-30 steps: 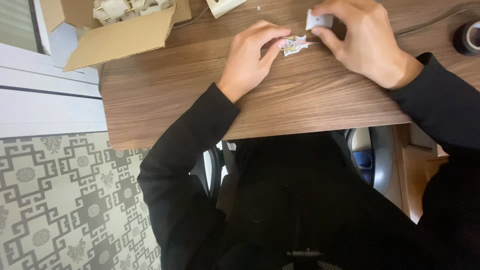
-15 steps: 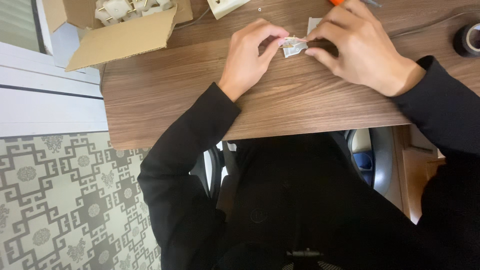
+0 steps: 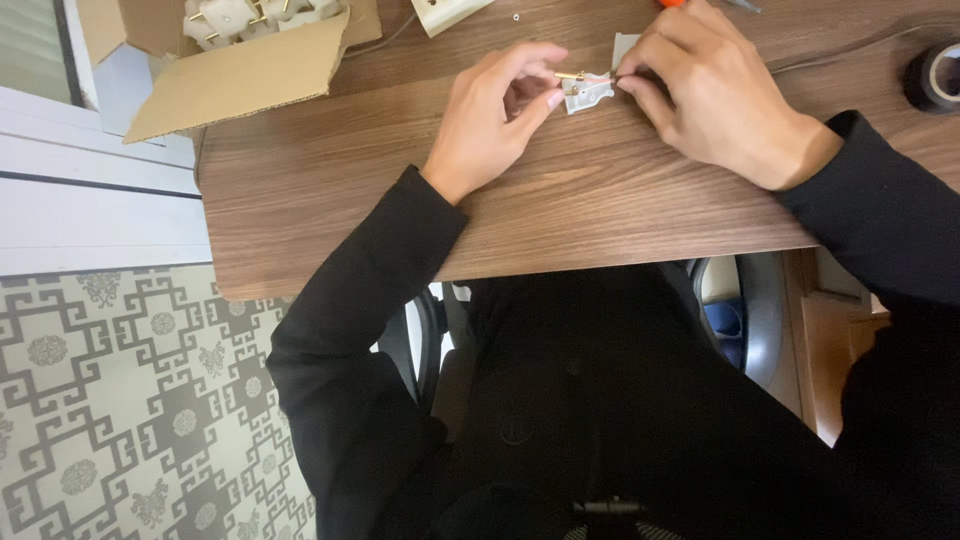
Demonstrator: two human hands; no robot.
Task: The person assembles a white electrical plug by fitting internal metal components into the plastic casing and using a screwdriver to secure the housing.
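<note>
A small white plastic part with brass metal pieces (image 3: 585,93) lies on the wooden desk (image 3: 560,205) between my two hands. My left hand (image 3: 490,120) pinches its left side, thumb and forefinger closed on it. My right hand (image 3: 715,95) grips its right end with the fingertips; a second white piece (image 3: 624,46) shows just above those fingers. Both black sleeves reach in from below.
An open cardboard box (image 3: 235,60) with several white and brass parts stands at the desk's back left. A white block (image 3: 452,14) lies at the top edge, a roll of black tape (image 3: 935,77) at the far right with a thin cable beside it.
My right hand has come down from the white piece and closed in on the small part. The part now sits tight between both hands' fingertips.
</note>
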